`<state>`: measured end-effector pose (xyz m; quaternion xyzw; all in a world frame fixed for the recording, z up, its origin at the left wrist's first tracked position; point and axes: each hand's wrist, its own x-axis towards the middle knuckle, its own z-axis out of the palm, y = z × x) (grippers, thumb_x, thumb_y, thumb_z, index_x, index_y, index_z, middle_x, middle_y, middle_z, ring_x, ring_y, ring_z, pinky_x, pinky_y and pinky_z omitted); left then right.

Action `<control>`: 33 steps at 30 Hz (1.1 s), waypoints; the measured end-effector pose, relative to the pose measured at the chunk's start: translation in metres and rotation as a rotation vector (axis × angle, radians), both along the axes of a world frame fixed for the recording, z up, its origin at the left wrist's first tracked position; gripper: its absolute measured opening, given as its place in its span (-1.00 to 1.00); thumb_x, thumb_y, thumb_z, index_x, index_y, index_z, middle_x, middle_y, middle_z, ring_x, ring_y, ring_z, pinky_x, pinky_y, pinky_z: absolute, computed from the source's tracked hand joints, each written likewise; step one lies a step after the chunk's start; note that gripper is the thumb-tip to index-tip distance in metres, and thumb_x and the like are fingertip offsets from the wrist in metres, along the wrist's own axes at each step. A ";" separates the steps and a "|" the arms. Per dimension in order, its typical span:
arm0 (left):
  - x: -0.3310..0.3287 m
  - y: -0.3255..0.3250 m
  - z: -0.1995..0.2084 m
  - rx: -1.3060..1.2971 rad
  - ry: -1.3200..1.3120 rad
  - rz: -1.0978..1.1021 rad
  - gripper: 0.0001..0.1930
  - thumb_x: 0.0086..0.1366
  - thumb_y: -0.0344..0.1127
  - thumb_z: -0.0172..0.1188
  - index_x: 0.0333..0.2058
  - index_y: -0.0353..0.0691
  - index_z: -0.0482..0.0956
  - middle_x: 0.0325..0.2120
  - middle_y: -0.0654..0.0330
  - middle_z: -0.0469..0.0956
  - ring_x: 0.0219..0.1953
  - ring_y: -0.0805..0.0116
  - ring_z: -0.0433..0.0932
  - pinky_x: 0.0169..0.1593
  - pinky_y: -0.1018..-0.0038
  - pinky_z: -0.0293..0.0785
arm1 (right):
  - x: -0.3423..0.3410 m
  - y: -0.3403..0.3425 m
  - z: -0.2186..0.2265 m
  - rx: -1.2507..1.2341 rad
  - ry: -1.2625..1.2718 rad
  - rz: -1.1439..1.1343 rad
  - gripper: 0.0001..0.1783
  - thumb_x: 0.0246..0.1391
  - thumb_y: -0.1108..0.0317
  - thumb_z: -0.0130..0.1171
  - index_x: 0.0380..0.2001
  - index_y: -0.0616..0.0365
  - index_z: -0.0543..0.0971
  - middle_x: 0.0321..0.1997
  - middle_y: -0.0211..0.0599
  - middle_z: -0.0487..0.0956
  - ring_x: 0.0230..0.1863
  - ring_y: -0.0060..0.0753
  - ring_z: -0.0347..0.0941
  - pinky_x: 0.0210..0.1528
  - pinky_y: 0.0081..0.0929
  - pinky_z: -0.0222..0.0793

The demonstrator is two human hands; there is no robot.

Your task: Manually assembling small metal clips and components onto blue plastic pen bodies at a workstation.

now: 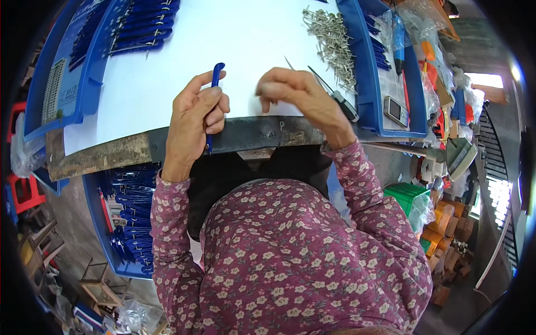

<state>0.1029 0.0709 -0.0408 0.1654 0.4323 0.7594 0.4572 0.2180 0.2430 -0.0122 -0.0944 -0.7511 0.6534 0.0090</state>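
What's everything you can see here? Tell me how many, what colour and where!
Held blue rod: one, blue, in the left hand
Other blue rods: many, blue, table's upper left and in trays
Metal pieces: many, silvery, table's upper right
Trays: at least three, blue, left, right and lower left
Tabletop: one, white, centre
Hand tool: one, dark-handled, beside the right hand
Phone-like device: one, grey, right tray
Red stool: at least one, red, far left
Crate: one, green, lower right
Flowered shirt: one, maroon, lower middle
Left hand: one, bare, left of centre
Right hand: one, bare, over the table; grip unclear
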 end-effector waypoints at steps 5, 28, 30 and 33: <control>0.000 0.004 0.002 0.041 -0.071 -0.050 -0.78 0.27 -0.37 -0.08 -0.16 -0.37 0.32 -0.60 0.20 0.38 -0.71 0.71 0.09 -0.67 0.75 0.03 | 0.023 0.031 0.002 -0.111 0.043 -0.290 -0.76 0.09 0.25 -0.03 -0.40 0.23 0.48 -0.49 -0.35 0.49 -0.40 -0.54 0.40 -0.23 -0.58 0.31; -0.009 0.019 -0.009 0.279 -0.507 -0.146 -0.77 0.34 -0.34 -0.25 -0.24 -0.40 0.31 -0.57 0.16 0.31 -0.69 0.62 0.09 -0.70 0.72 0.03 | 0.012 0.028 -0.033 1.254 -0.063 -0.368 -0.83 -0.29 0.52 0.02 -0.50 0.24 0.34 -0.55 -0.07 0.40 -0.51 -0.08 0.37 -0.46 -0.25 0.27; -0.009 0.022 -0.008 0.294 -0.521 -0.152 -0.78 0.34 -0.34 -0.25 -0.24 -0.39 0.30 -0.56 0.16 0.31 -0.68 0.61 0.10 -0.69 0.72 0.05 | 0.013 0.031 -0.035 1.288 0.013 -0.350 -0.86 -0.26 0.49 0.04 -0.54 0.24 0.32 -0.56 -0.07 0.39 -0.55 -0.10 0.35 -0.49 -0.25 0.24; -0.007 0.025 -0.007 0.306 -0.531 -0.148 -0.78 0.34 -0.34 -0.24 -0.24 -0.39 0.30 -0.56 0.16 0.31 -0.66 0.61 0.11 -0.67 0.72 0.07 | 0.015 0.031 -0.033 1.262 0.035 -0.352 -0.89 -0.22 0.48 0.01 -0.56 0.24 0.31 -0.62 -0.08 0.36 -0.60 -0.08 0.30 -0.52 -0.30 0.22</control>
